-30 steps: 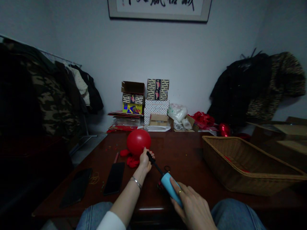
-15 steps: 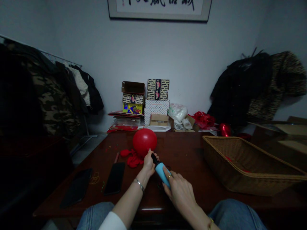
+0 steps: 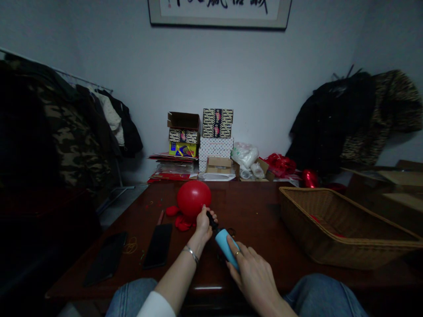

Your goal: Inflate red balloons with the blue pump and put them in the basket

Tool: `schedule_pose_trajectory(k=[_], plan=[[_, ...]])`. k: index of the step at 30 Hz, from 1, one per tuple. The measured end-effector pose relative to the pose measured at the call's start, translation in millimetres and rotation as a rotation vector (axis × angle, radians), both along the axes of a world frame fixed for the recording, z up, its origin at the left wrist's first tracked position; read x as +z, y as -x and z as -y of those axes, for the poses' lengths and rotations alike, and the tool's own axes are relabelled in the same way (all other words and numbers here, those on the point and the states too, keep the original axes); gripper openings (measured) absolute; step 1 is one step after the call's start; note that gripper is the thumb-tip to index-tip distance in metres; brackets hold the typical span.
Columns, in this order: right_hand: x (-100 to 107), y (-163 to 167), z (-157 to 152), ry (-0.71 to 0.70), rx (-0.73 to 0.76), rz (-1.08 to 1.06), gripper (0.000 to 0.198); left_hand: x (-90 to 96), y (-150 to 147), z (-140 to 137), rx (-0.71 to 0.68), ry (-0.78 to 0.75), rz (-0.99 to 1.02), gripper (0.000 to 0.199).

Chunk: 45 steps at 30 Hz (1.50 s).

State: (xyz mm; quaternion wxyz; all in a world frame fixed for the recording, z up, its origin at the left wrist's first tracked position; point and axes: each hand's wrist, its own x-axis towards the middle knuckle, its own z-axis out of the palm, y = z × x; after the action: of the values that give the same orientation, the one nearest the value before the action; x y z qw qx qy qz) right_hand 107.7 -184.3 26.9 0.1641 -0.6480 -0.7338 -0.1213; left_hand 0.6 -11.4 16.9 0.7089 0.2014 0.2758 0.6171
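A round, inflated red balloon [image 3: 194,198] sits at the black nozzle end of a hand balloon pump [image 3: 226,248] with a light blue barrel. My left hand [image 3: 204,223] is closed around the balloon's neck and the nozzle; the join itself is hidden by the fingers. Wrapped round the blue barrel is my right hand [image 3: 253,268], nearer to me and lower right. Several limp red balloons [image 3: 183,223] lie on the table just left of my left hand, partly behind the inflated one.
To the right stands a wicker basket [image 3: 350,246] with a little red material inside. A black phone [image 3: 157,246], another dark flat object [image 3: 105,259] and rubber bands [image 3: 130,245] lie on the left of the table [image 3: 264,229]. Stacked boxes [image 3: 216,149] stand beyond its far edge.
The inflated balloon has swung slightly left and down. My right hand and the blue barrel have drawn back toward me, so more of the black shaft shows. My left hand keeps its grip.
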Motion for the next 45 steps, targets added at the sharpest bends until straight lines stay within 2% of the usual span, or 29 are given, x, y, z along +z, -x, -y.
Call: schedule_pose_trajectory(k=[8, 15, 22, 35, 45], plan=[[-19, -29, 25, -0.069, 0.075, 0.019, 0.06, -0.2, 14, -11, 0.004, -0.016, 0.041, 0.026], [-22, -37, 33, -0.089, 0.095, 0.018, 0.059, -4.1, 14, -14, 0.009, -0.022, 0.046, 0.026], [-17, -30, 24, -0.04, 0.063, -0.004, 0.057, 0.2, 5, -2, 0.0, 0.001, 0.024, 0.03], [7, -1, -15, 0.033, 0.0, 0.01, 0.054, -6.4, -9, 7, -0.028, 0.021, 0.025, 0.035], [4, 3, -14, 0.022, 0.009, -0.016, 0.056, -0.4, -3, 5, -0.001, -0.005, 0.009, 0.032]])
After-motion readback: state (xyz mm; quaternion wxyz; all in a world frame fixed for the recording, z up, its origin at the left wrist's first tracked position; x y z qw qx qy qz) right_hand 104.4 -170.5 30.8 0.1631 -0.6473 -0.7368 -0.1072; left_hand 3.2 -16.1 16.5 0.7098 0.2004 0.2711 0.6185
